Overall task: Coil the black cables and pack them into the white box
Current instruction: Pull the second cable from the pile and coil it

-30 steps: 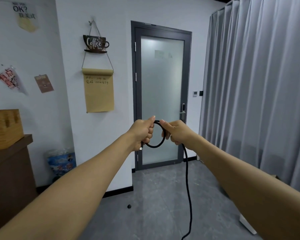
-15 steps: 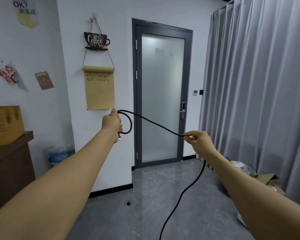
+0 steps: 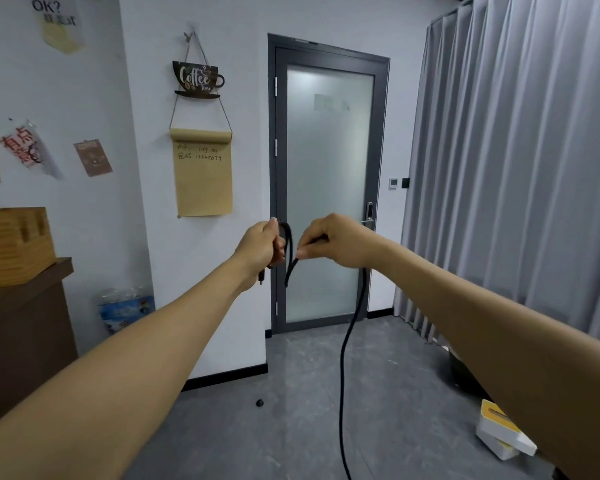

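Both hands worked before the door (image 3: 329, 188): left hand (image 3: 262, 245) clenched the black cable (image 3: 347, 341) loops, right hand (image 3: 329, 242) pinched the next length; equal loops would coil best.

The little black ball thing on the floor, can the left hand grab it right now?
Probably not. The left hand is held up in front of the door, already gripping loops of the black cable. The small black object lies on the floor, far below; the person would need to bend down.
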